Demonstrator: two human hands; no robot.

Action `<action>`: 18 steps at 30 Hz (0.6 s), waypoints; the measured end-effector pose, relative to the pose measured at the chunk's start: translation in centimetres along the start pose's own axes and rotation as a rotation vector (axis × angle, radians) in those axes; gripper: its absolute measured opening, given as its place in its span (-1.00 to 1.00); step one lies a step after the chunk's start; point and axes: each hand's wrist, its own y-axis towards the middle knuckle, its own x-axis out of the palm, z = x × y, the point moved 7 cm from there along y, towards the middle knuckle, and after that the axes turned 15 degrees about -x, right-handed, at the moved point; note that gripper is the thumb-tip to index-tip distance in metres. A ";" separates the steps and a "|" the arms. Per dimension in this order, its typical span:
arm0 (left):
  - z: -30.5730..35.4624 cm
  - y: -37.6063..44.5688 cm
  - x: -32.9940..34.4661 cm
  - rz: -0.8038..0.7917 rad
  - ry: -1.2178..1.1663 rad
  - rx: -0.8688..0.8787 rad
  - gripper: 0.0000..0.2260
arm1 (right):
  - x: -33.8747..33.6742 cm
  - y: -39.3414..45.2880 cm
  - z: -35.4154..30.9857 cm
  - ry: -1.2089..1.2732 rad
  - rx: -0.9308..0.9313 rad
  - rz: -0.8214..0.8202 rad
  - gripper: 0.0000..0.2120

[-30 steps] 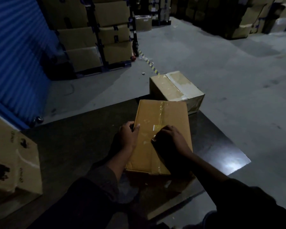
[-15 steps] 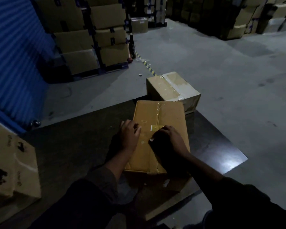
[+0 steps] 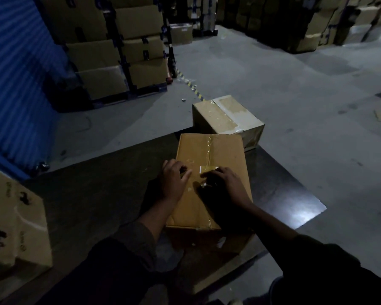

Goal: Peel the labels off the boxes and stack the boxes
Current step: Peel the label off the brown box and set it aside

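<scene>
One taped brown box (image 3: 209, 164), label remnant (image 3: 208, 168) atop.

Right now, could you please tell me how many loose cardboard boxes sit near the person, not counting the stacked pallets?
3: one under both hands, one beyond it on the floor, one at far left. Others may be hidden.

Cardboard, tape and polished dark board in dim light

The near box (image 3: 209, 172) is matt brown cardboard, its seam covered by glossy clear tape (image 3: 211, 148) that catches the light; a small shiny strip of label (image 3: 209, 168) lies across it. The far box (image 3: 227, 119) is paler cardboard with wrinkled, shiny tape and a scuffed whitish top. The table (image 3: 97, 194) under them is dark, smooth and glossy, with a bright reflection at its right corner. The floor (image 3: 295, 95) is grey, matt concrete. The wall (image 3: 13, 73) at left is ribbed blue sheet. The sleeves (image 3: 317, 271) are dark matt cloth.
</scene>
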 end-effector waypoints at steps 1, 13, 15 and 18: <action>-0.1 0.0 0.0 0.000 0.017 -0.001 -0.85 | 0.0 0.1 -0.2 -0.042 -0.006 -0.004 -0.67; 0.1 0.1 0.4 -0.022 -0.007 0.003 -0.87 | -1.3 -2.5 0.5 -0.049 0.074 0.069 -0.79; 0.3 0.0 0.4 -0.022 -0.011 0.010 -0.88 | -1.4 -2.6 0.4 -0.066 0.089 0.082 -0.79; 0.4 0.0 0.5 -0.040 -0.008 0.004 -0.88 | -1.6 -3.1 0.4 -0.054 0.110 0.112 -0.79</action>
